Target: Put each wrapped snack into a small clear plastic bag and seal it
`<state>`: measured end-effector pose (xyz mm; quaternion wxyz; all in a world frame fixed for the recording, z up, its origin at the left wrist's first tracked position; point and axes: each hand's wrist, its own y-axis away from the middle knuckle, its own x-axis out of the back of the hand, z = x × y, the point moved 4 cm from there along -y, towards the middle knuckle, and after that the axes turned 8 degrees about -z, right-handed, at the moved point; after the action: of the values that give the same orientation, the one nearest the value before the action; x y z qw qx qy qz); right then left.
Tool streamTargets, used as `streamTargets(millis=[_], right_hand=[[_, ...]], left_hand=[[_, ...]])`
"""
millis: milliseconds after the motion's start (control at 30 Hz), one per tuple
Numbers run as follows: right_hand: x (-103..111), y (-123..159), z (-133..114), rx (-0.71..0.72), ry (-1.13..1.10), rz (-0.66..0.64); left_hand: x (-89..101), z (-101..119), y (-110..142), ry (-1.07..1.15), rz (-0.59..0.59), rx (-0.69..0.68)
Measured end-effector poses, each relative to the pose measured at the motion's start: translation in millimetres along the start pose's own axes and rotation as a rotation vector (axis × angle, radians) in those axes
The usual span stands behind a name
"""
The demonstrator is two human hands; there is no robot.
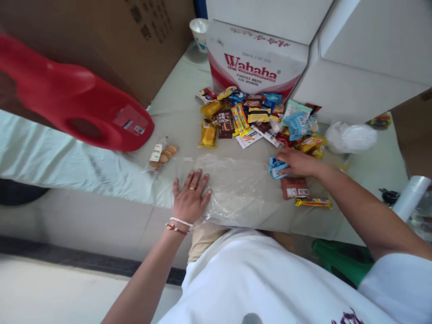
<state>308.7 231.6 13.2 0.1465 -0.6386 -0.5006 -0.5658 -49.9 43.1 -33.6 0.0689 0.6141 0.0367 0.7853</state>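
My left hand lies flat with fingers spread on the left edge of a clear plastic bag spread on the table. My right hand is closed on a small blue snack packet at the bag's far right corner. A brown packet and a yellow bar lie under my right wrist. A heap of mixed snack packets sits just beyond the bag.
A Wahaha carton and white boxes stand behind the heap. A red plastic stool lies at left, a bagged pack of biscuits beside it. A crumpled white bag, scissors and a film roll are at right.
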Motion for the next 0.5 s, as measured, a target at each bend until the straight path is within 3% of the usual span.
streamTargets(millis=[100, 200, 267, 333, 400, 500], right_hand=[[24.4, 28.7, 18.5, -0.21, -0.092, 0.214], [51.1, 40.6, 2.9, -0.366, -0.215, 0.426], [52.3, 23.3, -33.4, -0.295, -0.386, 0.363], [41.5, -9.9, -81.9, -0.12, -0.511, 0.231], [24.1, -47.1, -125.8, 0.011, -0.533, 0.151], [-8.1, -93.1, -165.6, 0.03, -0.452, 0.019]], left_hand=[[-0.6, 1.0, -0.4, 0.002, -0.015, 0.015], [-1.1, 1.5, -0.6, 0.0, -0.021, 0.019], [-1.0, 1.5, -0.2, -0.002, -0.015, 0.024], [-0.6, 1.6, 0.2, 0.0, -0.011, 0.024], [0.1, 1.9, 0.6, 0.008, -0.009, 0.021], [1.4, 2.5, 1.2, 0.024, -0.01, 0.012]])
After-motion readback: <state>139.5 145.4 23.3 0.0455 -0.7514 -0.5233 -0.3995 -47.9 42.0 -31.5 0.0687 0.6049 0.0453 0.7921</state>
